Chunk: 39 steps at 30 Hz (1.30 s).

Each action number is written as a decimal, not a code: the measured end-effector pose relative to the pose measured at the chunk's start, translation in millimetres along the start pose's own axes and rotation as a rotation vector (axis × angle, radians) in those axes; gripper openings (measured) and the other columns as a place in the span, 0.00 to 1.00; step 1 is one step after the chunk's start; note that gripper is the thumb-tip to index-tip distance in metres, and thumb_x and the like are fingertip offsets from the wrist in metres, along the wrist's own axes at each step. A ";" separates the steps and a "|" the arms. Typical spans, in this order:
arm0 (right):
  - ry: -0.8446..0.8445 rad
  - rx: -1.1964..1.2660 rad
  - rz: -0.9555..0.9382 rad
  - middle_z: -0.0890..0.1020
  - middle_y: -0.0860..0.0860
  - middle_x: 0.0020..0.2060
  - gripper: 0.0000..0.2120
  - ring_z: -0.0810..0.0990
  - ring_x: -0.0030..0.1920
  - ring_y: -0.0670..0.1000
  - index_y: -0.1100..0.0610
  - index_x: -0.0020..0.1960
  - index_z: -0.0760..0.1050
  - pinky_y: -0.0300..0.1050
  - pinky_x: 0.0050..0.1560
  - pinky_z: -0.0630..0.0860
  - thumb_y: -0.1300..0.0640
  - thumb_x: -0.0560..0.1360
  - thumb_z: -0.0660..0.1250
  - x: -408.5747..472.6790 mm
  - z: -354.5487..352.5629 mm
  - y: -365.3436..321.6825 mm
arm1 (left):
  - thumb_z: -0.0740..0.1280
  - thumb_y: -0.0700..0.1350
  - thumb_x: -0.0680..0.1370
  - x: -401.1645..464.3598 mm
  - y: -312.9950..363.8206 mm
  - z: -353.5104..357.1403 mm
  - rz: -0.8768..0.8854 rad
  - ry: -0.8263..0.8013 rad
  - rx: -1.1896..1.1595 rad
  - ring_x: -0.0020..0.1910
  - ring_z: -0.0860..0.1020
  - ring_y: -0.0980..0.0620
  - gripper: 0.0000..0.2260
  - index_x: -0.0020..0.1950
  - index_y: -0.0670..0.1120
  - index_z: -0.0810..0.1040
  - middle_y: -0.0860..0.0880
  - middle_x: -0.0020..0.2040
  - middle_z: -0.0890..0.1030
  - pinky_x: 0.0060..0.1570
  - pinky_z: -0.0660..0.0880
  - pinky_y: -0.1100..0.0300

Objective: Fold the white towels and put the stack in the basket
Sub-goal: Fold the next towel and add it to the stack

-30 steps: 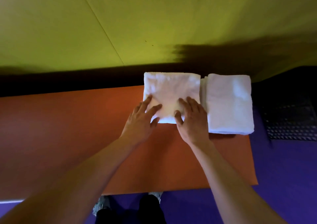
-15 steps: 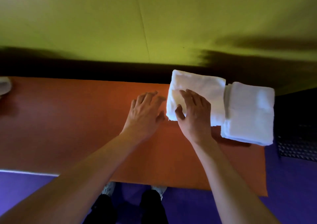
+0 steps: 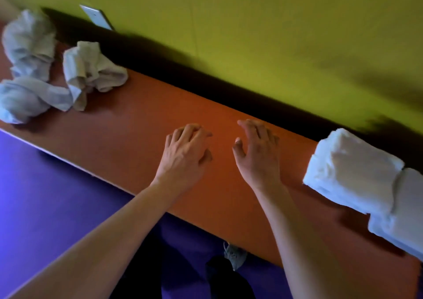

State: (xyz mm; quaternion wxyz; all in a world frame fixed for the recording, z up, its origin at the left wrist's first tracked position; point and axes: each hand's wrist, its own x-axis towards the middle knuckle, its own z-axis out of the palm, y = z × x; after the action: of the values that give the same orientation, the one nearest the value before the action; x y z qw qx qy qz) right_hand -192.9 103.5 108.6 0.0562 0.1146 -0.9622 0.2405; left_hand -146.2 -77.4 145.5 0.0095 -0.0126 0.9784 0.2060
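- Your left hand hovers over or rests on the orange tabletop with its fingers loosely curled and nothing in its grasp; whether it touches the surface you cannot tell.
- Your right hand sits just beside it, fingers spread and relaxed, holding nothing, thumb out toward the left hand.
- To the right of your right hand, apart from it, lies a folded white towel, thick and layered, with fluffy pile and a squared front edge.
- Touching its far right side is a second folded white towel, the same soft white cloth; the right edge of the view cuts it off, so its full shape cannot be seen.
- The two folded towels lie in a row along the tabletop, the row's long axis following the table's length, which runs slantwise from upper left to lower right in this tilted view.
- Well away at the table's left end sit two unfolded towels: a crumpled towel bunched near the back edge, and a larger rumpled towel beside it, greyish in the dim light and partly cut by the left edge.
- The whole view is blurred, so folds and hems are hard to make out.
- Behind the table stands a yellow-green wall bearing a white wall plate; below is purple floor, with a shoe under the table edge.
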 end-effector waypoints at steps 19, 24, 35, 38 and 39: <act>-0.305 0.098 -0.036 0.76 0.50 0.64 0.17 0.74 0.62 0.50 0.52 0.67 0.75 0.51 0.62 0.71 0.54 0.79 0.62 107.4 210.1 -334.2 | 0.70 0.46 0.75 -4.7 -374.3 -128.2 -0.228 0.017 0.001 0.58 0.75 0.43 0.17 0.64 0.51 0.77 0.50 0.61 0.76 0.59 0.70 0.49; -0.333 0.085 -0.058 0.77 0.51 0.63 0.17 0.74 0.62 0.52 0.53 0.66 0.75 0.51 0.62 0.70 0.55 0.78 0.63 142.9 252.8 -370.4 | 0.69 0.49 0.75 23.3 -435.2 -131.3 -0.245 -0.009 0.033 0.60 0.74 0.42 0.19 0.66 0.51 0.74 0.50 0.62 0.76 0.59 0.70 0.48; -0.274 0.024 -0.067 0.77 0.51 0.63 0.14 0.76 0.63 0.53 0.54 0.63 0.76 0.53 0.63 0.74 0.55 0.79 0.64 209.6 302.1 -347.9 | 0.73 0.56 0.74 179.3 -496.5 -94.1 -0.341 -0.075 -0.105 0.75 0.61 0.36 0.43 0.82 0.56 0.50 0.45 0.81 0.54 0.67 0.66 0.40; -0.273 0.040 -0.050 0.77 0.51 0.62 0.14 0.76 0.61 0.52 0.53 0.64 0.76 0.51 0.61 0.75 0.55 0.79 0.65 205.4 301.1 -337.5 | 0.67 0.46 0.79 201.0 -507.0 -89.2 -0.333 -0.023 -0.128 0.71 0.70 0.39 0.26 0.77 0.53 0.67 0.48 0.78 0.67 0.64 0.71 0.45; -0.275 0.047 -0.049 0.78 0.51 0.62 0.14 0.77 0.61 0.52 0.53 0.64 0.76 0.51 0.60 0.75 0.56 0.79 0.66 203.7 299.4 -334.4 | 0.64 0.43 0.80 201.8 -508.1 -89.7 -0.349 0.028 -0.160 0.67 0.74 0.40 0.21 0.73 0.52 0.73 0.48 0.73 0.74 0.58 0.72 0.49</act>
State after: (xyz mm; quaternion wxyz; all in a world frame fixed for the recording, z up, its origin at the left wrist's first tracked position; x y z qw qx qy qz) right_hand -323.1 -365.3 29.5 -0.0731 0.1711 -0.9519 0.2433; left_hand -334.5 -582.6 18.0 0.0307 -0.1856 0.9419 0.2783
